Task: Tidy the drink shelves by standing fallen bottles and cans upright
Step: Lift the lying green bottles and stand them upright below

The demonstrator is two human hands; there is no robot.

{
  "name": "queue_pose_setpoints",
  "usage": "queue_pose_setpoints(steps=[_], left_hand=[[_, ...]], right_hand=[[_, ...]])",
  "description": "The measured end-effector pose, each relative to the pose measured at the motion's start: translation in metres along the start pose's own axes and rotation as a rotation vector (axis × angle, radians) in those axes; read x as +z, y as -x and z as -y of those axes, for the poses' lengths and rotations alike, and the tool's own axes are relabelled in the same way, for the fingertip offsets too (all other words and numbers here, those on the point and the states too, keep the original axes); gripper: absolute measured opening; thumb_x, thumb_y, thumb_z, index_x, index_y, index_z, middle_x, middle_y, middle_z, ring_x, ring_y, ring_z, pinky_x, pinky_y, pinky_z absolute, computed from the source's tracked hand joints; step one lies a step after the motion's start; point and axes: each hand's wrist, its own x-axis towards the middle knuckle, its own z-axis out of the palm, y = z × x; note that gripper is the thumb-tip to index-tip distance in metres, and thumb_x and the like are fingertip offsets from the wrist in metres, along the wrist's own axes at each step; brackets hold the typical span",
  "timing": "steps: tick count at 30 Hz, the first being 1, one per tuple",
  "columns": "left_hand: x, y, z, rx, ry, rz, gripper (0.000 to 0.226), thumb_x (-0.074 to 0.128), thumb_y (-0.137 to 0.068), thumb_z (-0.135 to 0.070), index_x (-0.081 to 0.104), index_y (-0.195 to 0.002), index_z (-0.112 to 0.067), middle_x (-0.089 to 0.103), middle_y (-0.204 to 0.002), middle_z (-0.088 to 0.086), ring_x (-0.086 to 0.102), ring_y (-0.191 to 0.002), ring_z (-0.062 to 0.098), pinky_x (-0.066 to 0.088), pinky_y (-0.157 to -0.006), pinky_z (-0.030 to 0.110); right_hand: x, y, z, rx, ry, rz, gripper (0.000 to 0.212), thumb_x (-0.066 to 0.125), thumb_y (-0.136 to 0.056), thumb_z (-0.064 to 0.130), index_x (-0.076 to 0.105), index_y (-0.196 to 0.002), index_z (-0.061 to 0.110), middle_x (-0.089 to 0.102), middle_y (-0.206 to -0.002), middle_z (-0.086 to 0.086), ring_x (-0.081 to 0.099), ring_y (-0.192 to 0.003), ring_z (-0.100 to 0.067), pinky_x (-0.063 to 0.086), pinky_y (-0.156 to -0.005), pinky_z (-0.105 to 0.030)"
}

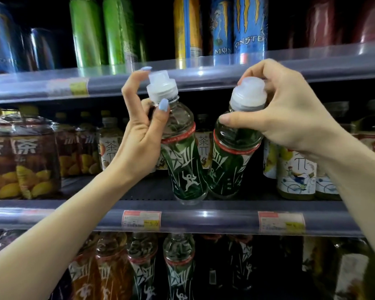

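Two green sport bottles with white caps stand on the middle shelf point(204, 217), their tops leaning apart and their bases close together. My left hand point(139, 135) grips the neck and shoulder of the left green bottle point(183, 169). My right hand point(286, 113) is wrapped over the cap and shoulder of the right green bottle point(230, 167). The left bottle's base sits at the shelf's front lip.
Tea bottles with lemon labels point(30, 161) fill the shelf's left side and white-labelled tea bottles point(297, 174) the right. Tall cans point(117, 31) stand on the upper shelf. More sport bottles point(178, 267) line the lower shelf. Price tags point(141, 219) hang on the rail.
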Motion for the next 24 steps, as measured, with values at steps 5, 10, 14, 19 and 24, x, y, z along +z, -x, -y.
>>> queue_pose_setpoints(steps=[5,10,14,19,24], left_hand=[[0.003,0.002,0.000,0.018,-0.051,0.002,0.040,0.034,-0.101,-0.026,0.017,-0.138,-0.024,0.052,-0.087,0.026,0.041,-0.059,0.026,0.040,-0.058,0.031],[0.007,0.007,0.000,0.022,-0.082,0.110,0.088,0.069,-0.083,-0.033,0.004,-0.140,-0.046,0.045,-0.139,0.006,0.055,-0.117,0.019,0.051,-0.093,0.032],[0.013,0.022,0.006,-0.097,-0.063,0.095,0.105,0.075,-0.076,-0.035,-0.005,-0.144,-0.034,0.054,-0.129,0.006,0.060,-0.114,0.014,0.046,-0.099,0.045],[0.023,0.036,0.012,-0.220,0.004,0.033,0.075,0.071,-0.073,-0.051,0.030,-0.130,-0.027,0.067,-0.108,-0.015,0.063,-0.103,0.003,0.052,-0.090,0.035],[0.023,0.031,0.019,-0.245,-0.010,0.091,0.075,0.073,-0.076,-0.039,0.033,-0.136,-0.020,0.061,-0.112,-0.021,0.058,-0.107,-0.003,0.047,-0.087,0.016]], right_hand=[[-0.005,-0.005,0.004,-0.038,-0.183,0.018,0.045,0.078,-0.074,0.007,0.052,-0.110,0.001,0.067,-0.104,-0.024,0.063,-0.095,-0.038,0.051,-0.087,-0.052],[0.003,-0.002,0.000,-0.055,-0.195,0.032,0.045,0.073,-0.078,0.011,0.054,-0.119,0.012,0.066,-0.102,-0.013,0.062,-0.087,-0.025,0.051,-0.087,-0.044],[0.015,0.007,-0.008,-0.030,-0.186,-0.051,0.048,0.063,-0.083,0.026,0.043,-0.126,0.024,0.061,-0.093,0.002,0.060,-0.091,-0.020,0.050,-0.090,-0.045],[0.022,0.019,-0.017,-0.013,-0.070,-0.036,0.087,0.083,-0.064,0.041,0.023,-0.127,0.028,0.050,-0.114,-0.001,0.053,-0.105,-0.015,0.045,-0.093,-0.025],[0.027,0.032,-0.026,-0.033,-0.034,-0.163,0.083,0.088,-0.058,0.031,0.030,-0.117,0.023,0.051,-0.116,0.001,0.055,-0.107,-0.013,0.047,-0.090,-0.020]])
